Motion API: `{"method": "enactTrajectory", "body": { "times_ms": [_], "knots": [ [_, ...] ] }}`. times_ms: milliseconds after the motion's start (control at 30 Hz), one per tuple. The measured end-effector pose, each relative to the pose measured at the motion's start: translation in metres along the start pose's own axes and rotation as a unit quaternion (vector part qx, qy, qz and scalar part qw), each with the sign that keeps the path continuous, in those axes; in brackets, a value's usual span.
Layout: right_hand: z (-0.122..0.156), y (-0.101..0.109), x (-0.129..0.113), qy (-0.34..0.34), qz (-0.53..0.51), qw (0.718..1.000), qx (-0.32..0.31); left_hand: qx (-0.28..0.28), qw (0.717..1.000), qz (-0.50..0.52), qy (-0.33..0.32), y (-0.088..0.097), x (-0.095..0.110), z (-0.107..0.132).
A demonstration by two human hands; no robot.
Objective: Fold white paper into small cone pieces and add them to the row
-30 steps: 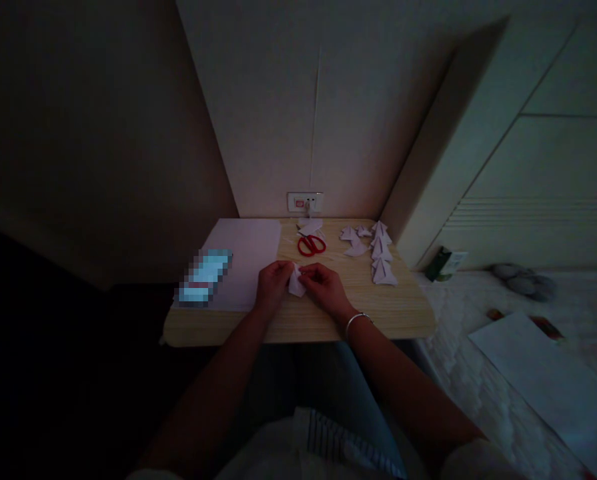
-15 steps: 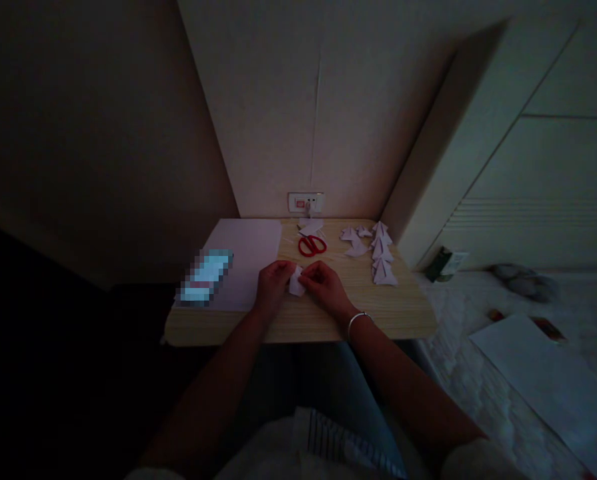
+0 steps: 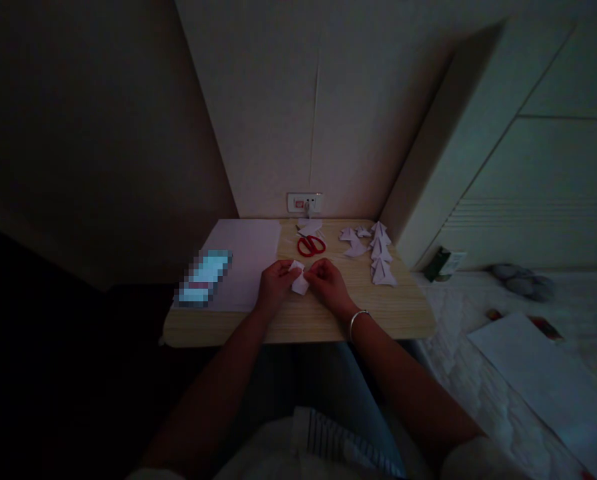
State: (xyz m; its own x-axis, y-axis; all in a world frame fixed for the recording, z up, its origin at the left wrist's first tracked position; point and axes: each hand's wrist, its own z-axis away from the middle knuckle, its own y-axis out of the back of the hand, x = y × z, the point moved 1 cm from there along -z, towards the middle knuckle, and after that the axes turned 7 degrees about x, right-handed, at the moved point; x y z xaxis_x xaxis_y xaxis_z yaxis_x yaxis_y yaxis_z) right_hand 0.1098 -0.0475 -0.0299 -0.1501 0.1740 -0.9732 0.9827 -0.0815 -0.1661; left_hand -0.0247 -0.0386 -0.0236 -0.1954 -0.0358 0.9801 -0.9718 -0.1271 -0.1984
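Observation:
A small folded piece of white paper [image 3: 299, 283] is between my hands, just above the wooden table [image 3: 308, 327]. My left hand [image 3: 275, 283] pinches its left side between thumb and fingers. At its right edge, the closed fingers of my right hand [image 3: 329, 283] pinch the paper too. Behind my hands lie red-handled scissors [image 3: 311, 246], with paper scraps [image 3: 310, 227] beyond them. Several folded paper pieces [image 3: 381, 248] stand in a row at the table's right, and loose folded ones [image 3: 354, 248] lie left of them.
White paper sheets [image 3: 248, 233] cover the table's left part, with a blurred-out phone [image 3: 205, 277] on top. A wall socket [image 3: 305, 202] with a plug sits just above the back edge. To the right is a bed [image 3: 453, 300] bearing a small green box [image 3: 437, 264] and a large sheet [image 3: 538, 367].
The folded paper has turned slightly and shows more of its face between my hands. My right fingers have shifted a little right along its edge.

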Motion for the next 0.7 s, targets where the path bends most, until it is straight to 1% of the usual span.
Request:
{"method": "enactTrajectory", "body": {
  "times_ms": [167, 267, 367, 467, 567, 700],
  "knots": [
    [0.0022, -0.0014, -0.0029, -0.015, 0.008, 1.0, -0.01, 0.02, 1.0, 0.003, -0.006, 0.0024, -0.0026, -0.0029],
    [0.0023, -0.0008, -0.0044, -0.02, 0.005, 1.0, -0.001, 0.033, 0.999, 0.017, -0.009, 0.0036, -0.003, -0.0039],
    [0.0006, 0.0024, -0.0055, -0.015, 0.007, 0.999, 0.045, 0.008, 1.0, 0.017, -0.006, 0.0033, -0.0028, -0.0035],
    [-0.0018, 0.006, -0.0053, -0.009, -0.011, 0.996, 0.089, -0.021, 1.0, -0.006, -0.003, 0.0032, -0.0029, -0.0029],
    [-0.0033, 0.0073, -0.0037, -0.01, -0.023, 0.996, 0.09, -0.019, 0.999, -0.027, -0.004, 0.0039, -0.0031, -0.0031],
    [-0.0031, 0.0068, -0.0028, 0.002, 0.002, 0.996, 0.088, -0.013, 1.0, -0.026, 0.003, 0.0039, -0.0027, -0.0031]
  ]
}}
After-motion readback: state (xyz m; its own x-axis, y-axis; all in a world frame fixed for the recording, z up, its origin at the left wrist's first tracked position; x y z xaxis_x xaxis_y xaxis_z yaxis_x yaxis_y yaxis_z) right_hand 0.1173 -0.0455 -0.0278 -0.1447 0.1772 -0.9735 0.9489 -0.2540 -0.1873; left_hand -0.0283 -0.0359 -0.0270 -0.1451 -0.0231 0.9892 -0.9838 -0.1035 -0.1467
